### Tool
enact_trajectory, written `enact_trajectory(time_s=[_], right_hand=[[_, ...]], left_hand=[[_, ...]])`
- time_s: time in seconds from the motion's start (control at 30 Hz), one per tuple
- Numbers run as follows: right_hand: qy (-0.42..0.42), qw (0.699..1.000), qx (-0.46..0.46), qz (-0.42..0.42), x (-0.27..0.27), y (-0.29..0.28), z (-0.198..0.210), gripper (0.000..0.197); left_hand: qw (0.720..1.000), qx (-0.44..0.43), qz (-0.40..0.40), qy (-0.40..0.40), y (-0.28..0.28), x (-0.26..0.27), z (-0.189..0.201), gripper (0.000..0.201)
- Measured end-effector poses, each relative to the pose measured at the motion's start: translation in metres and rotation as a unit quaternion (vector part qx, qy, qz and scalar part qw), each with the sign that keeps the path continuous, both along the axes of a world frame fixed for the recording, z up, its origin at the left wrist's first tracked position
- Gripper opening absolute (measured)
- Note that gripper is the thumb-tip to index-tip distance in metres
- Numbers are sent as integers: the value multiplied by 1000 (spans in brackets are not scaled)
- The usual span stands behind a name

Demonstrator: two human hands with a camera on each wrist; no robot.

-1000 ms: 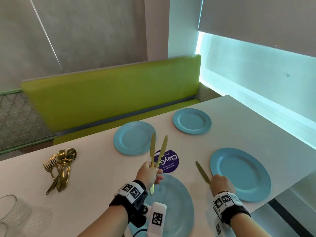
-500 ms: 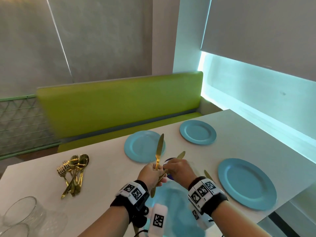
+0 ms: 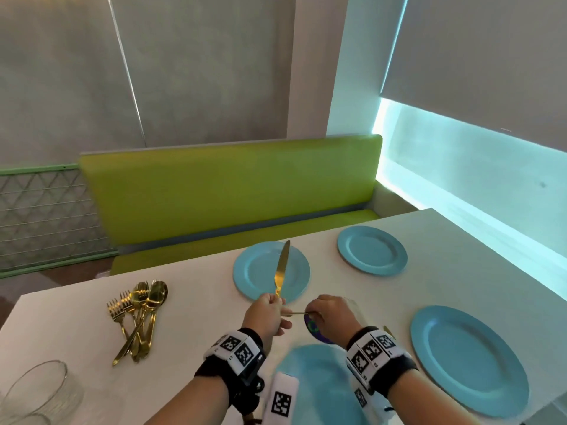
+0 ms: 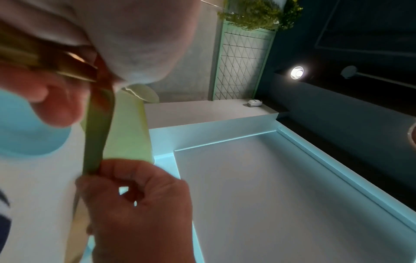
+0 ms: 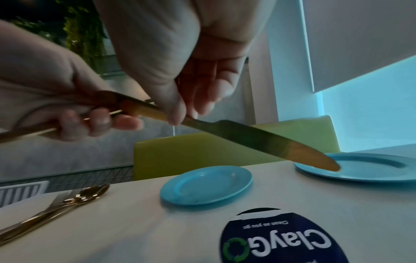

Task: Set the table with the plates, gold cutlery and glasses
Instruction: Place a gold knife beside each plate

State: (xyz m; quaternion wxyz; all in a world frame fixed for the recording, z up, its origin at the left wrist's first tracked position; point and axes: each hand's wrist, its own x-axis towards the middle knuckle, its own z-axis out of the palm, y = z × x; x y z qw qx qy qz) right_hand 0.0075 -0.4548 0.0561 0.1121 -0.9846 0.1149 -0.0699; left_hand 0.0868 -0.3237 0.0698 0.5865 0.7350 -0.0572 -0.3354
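My left hand grips a gold knife that stands upright, its blade over the far left blue plate. A second gold knife lies sideways between both hands; my right hand pinches it while the left still holds its handle. In the right wrist view this second knife points toward a blue plate. Other blue plates sit far right, near right and under my wrists. The tip of a third knife shows left of the near right plate.
A pile of gold forks and spoons lies on the white table at the left. Clear glasses stand at the near left corner. A round purple sticker is under my right hand. A green bench runs behind the table.
My right hand left a knife beside the near right plate, crossed to the left hand and took hold of one of its two knives, which swung sideways. The head view tilted up.
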Motion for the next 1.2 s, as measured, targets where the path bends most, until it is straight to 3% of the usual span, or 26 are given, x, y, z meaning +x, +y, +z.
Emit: enact_trajectory(time_s=[0.17,0.47,0.83,1.2], right_hand=[[149,979,-17,-134,35,-64,5,32],[210,935,29,-285,129,-149,-26,28],[218,921,43,-321,184,-189,-69,25],[206,921,39,-328,211,-195,-80,34]], left_hand=[[997,23,62,-32,-22,40,-5,17],[994,57,70,-56,-61,97,-25,15],[990,78,108,-49,-74,140,-50,21],[989,82,118,-38,-71,147,-61,15]])
